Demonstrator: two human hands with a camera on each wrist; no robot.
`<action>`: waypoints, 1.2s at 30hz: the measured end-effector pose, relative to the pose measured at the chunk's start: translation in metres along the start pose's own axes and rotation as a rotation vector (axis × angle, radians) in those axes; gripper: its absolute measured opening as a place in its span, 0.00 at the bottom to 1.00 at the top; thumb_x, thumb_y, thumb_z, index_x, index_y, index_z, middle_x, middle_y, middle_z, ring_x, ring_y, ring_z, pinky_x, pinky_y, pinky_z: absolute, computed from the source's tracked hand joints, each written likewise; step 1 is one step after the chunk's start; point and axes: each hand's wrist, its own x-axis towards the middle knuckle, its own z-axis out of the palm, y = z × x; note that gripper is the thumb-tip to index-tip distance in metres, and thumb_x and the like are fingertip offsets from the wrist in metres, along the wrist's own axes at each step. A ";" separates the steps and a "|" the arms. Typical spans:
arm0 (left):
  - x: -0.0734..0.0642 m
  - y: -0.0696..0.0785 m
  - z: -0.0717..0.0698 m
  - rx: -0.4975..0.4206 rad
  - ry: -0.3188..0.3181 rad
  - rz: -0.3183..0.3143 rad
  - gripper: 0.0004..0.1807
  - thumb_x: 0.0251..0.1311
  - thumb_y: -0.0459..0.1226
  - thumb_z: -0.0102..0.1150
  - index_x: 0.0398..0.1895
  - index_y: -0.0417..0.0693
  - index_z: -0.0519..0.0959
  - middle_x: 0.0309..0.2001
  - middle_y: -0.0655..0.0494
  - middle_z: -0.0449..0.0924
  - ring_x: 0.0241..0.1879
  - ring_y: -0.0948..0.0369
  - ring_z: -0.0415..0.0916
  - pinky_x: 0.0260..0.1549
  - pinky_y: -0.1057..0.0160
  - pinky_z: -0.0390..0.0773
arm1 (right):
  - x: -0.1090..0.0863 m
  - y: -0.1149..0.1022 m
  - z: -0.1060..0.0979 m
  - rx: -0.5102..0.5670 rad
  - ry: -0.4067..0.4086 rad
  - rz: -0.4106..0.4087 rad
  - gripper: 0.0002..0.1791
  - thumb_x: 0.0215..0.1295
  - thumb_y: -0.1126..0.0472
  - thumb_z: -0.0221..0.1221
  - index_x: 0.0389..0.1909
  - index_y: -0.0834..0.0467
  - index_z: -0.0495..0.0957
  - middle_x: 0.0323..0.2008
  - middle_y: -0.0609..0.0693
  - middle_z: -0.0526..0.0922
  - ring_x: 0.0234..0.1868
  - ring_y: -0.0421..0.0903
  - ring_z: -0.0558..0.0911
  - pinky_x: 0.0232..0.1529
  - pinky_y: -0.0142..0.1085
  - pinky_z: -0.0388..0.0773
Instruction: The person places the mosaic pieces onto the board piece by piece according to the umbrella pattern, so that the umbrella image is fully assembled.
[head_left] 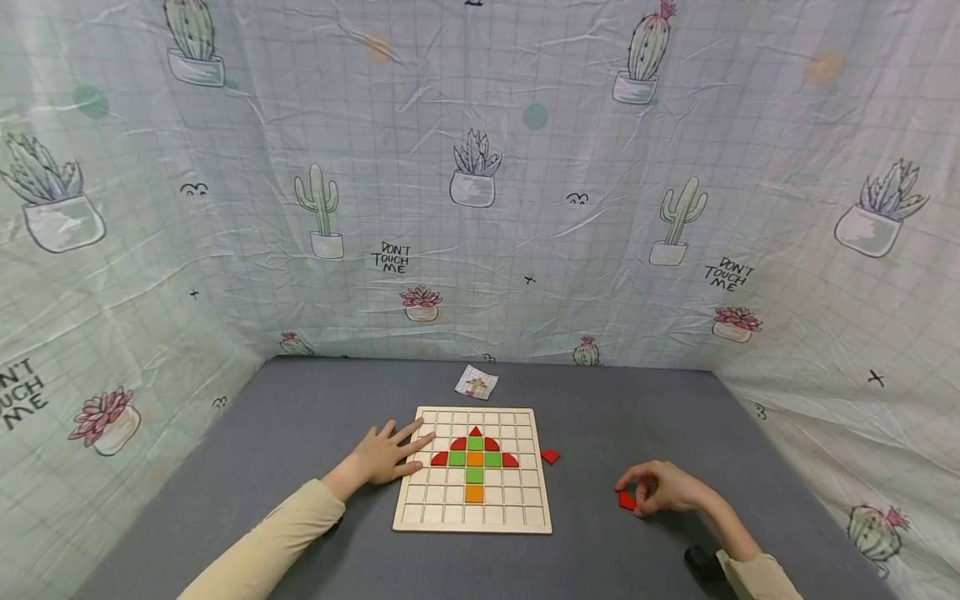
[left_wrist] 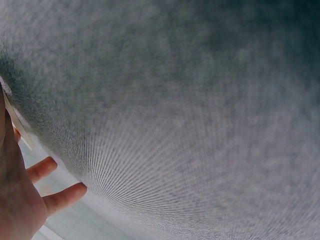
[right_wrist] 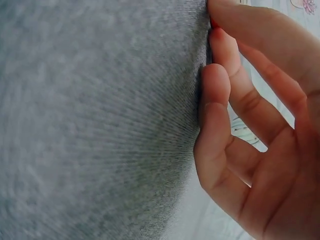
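Note:
A square wooden grid board [head_left: 510,512] lies on the table, with red, green and orange pieces set in a mushroom-like or tree-like pattern. My left hand [head_left: 384,454] rests on its left edge, fingers spread; in the left wrist view part of that hand [left_wrist: 20,200] shows at the lower left. Off to the right, my right hand [head_left: 667,487] pinches a red piece [head_left: 627,500] between thumb and forefinger, low at the tabletop. Only a sliver of red shows in the right wrist view, where the other fingers [right_wrist: 215,85] curl beside the cloth.
Just beyond the board's right edge lies a loose red quarter-round piece [head_left: 551,457]. A small pattern card [head_left: 476,383] is behind the board. The grey table [head_left: 337,400] is backed and flanked by a cactus-print curtain [head_left: 510,250]. A black band [head_left: 703,563] is by the right wrist.

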 end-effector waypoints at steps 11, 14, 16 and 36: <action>-0.003 0.002 -0.003 0.003 0.002 -0.001 0.29 0.63 0.57 0.36 0.67 0.63 0.56 0.69 0.53 0.51 0.59 0.40 0.59 0.47 0.42 0.65 | 0.010 -0.005 0.010 -0.049 0.131 0.017 0.20 0.48 0.61 0.65 0.42 0.65 0.75 0.23 0.55 0.80 0.18 0.33 0.73 0.19 0.28 0.69; -0.002 0.002 -0.003 0.001 -0.001 -0.004 0.29 0.63 0.57 0.36 0.67 0.63 0.56 0.69 0.53 0.51 0.59 0.40 0.59 0.47 0.42 0.64 | 0.013 -0.011 0.013 -0.047 0.154 0.012 0.19 0.48 0.61 0.65 0.42 0.64 0.75 0.23 0.54 0.80 0.17 0.33 0.73 0.18 0.29 0.70; -0.002 0.002 -0.003 -0.002 -0.002 -0.004 0.29 0.63 0.57 0.36 0.67 0.63 0.56 0.69 0.53 0.51 0.59 0.40 0.59 0.47 0.42 0.64 | 0.016 -0.015 0.016 -0.039 0.164 0.010 0.19 0.48 0.61 0.65 0.42 0.64 0.75 0.23 0.53 0.79 0.16 0.33 0.72 0.17 0.30 0.70; 0.000 0.000 0.000 0.010 0.003 -0.003 0.30 0.62 0.58 0.36 0.67 0.63 0.55 0.69 0.53 0.51 0.59 0.40 0.59 0.47 0.42 0.65 | 0.058 -0.055 0.061 -0.051 0.230 -0.123 0.18 0.47 0.57 0.66 0.37 0.62 0.75 0.22 0.49 0.76 0.16 0.31 0.72 0.15 0.29 0.70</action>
